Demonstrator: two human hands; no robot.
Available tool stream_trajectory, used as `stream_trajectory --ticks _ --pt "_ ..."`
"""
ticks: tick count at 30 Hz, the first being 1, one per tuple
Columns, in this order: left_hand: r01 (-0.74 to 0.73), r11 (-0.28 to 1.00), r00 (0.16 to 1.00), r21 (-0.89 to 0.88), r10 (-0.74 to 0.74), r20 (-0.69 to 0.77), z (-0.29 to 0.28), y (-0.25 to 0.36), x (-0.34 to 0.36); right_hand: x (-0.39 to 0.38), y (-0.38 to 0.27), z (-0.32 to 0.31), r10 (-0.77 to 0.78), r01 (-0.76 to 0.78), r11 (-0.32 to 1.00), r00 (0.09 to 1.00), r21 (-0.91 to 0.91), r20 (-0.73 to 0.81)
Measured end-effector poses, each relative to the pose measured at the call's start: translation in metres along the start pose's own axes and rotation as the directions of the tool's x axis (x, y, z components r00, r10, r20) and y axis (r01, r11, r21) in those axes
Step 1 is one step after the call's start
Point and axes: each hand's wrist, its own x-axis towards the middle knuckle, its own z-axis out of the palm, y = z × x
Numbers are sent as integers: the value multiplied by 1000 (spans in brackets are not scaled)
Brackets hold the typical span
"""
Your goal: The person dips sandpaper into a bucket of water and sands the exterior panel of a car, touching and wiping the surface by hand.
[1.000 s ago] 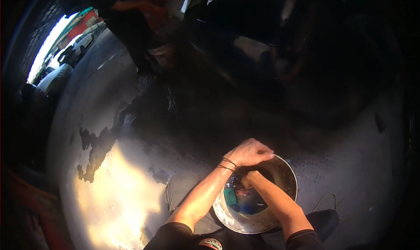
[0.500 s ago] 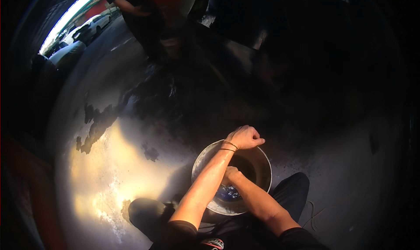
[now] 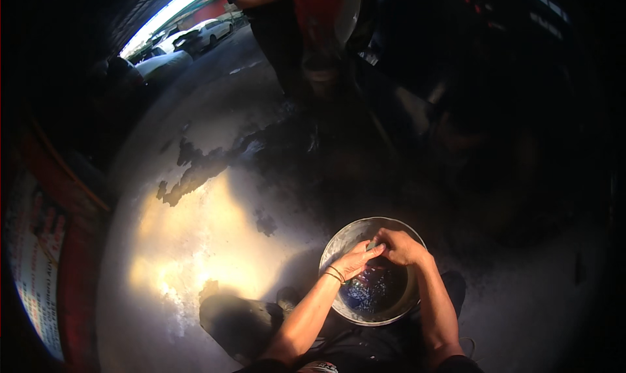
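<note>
Head view: both hands meet over metal basin (image 3: pixel 339 242); held item indistinct.

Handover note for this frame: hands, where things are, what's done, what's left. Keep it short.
Left hand: over the metal basin, fingers curled at a small pale object; bands on the wrist.
Right hand: also over the basin, meeting the left at the same object. Who actually grips it is too dark to tell.
Basin: on the concrete floor in front of the person, dark glinting liquid inside.
Done: both hands are at the basin, working the object above the liquid.
Left: the object is not set down; basin is still full.
Nearby: another person stands at the top of the view.
</note>
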Motion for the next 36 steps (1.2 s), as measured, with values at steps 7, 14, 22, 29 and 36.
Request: stream_trajectory --ticks 7,14,22,29,36 --pt "119 706 951 698 121 -284 -25 -52 75 50 -15 -79 -8 -46 986 946 -159 -323" --pt "283 132 940 950 -236 -247 -108 -169 144 64 -8 -42 332 -370 926 890 68 313" --pt "326 813 944 483 -301 -131 -14 -35 38 -28 33 -31 428 -411 879 903 242 -21" --pt "-738 663 627 126 743 -236 57 237 11 -17 28 -33 376 -357 919 921 171 -102" --pt "-669 57 77 741 997 -6 180 312 139 -19 33 -19 423 -415 906 898 86 -118"
